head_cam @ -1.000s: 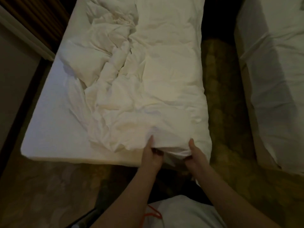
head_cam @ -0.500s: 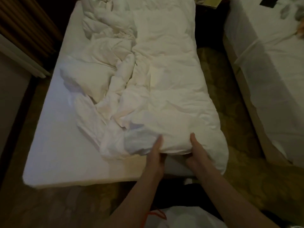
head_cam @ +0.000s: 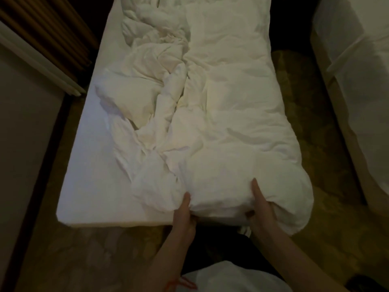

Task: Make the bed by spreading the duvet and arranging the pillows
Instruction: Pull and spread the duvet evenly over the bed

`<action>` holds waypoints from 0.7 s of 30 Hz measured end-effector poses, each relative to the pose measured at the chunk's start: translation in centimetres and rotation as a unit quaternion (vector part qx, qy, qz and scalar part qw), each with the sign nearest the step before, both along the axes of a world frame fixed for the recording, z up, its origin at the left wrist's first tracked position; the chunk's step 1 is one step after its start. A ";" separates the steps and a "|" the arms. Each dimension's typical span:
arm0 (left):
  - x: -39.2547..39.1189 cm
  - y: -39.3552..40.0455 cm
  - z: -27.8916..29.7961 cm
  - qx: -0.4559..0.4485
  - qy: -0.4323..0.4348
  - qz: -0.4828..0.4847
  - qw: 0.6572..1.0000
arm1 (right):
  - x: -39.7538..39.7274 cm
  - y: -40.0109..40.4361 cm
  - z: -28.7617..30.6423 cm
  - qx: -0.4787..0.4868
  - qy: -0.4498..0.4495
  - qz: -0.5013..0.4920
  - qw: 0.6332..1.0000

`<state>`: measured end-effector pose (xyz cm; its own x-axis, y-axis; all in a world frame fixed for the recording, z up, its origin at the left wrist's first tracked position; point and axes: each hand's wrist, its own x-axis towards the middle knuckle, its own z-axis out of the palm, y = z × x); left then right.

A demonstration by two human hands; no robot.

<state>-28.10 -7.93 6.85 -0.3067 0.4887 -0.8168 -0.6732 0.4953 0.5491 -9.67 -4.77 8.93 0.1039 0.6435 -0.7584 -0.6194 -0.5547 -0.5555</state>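
Note:
A white duvet [head_cam: 221, 106] lies crumpled along the right half of the bed [head_cam: 88, 169], bunched into folds toward the middle and far end. Its near end bulges over the foot of the mattress at the right corner. My left hand [head_cam: 185, 218] grips the duvet's near edge, thumb on top and fingers tucked under. About a forearm's width to the right, my right hand [head_cam: 260, 209] holds the same edge the same way. No pillow can be told apart from the folds at the far end.
The bare white sheet shows on the bed's left side. A second white bed [head_cam: 357, 85] stands at the right across a patterned carpet aisle [head_cam: 311, 131]. A wall and wooden slats [head_cam: 48, 36] flank the left.
Both hands have kept their hold on the duvet's near edge. The edge now lies lower over the foot of the bed, and the view has tilted up the bed.

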 end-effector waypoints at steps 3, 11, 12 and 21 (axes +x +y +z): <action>1.6 1.2 1.8 0.015 -0.018 -0.042 0.999 | -5.2 0.4 1.7 -0.049 0.153 0.084 0.983; -8.3 5.6 2.7 0.081 -0.128 0.086 0.985 | -7.4 2.4 3.6 0.019 0.058 0.014 0.998; -10.3 6.3 2.6 0.074 -0.138 0.087 0.984 | -7.3 2.5 5.2 0.029 0.029 0.005 0.999; -12.8 6.7 1.8 0.080 -0.122 -0.103 0.984 | -16.1 0.2 7.2 -0.038 -0.017 0.077 0.996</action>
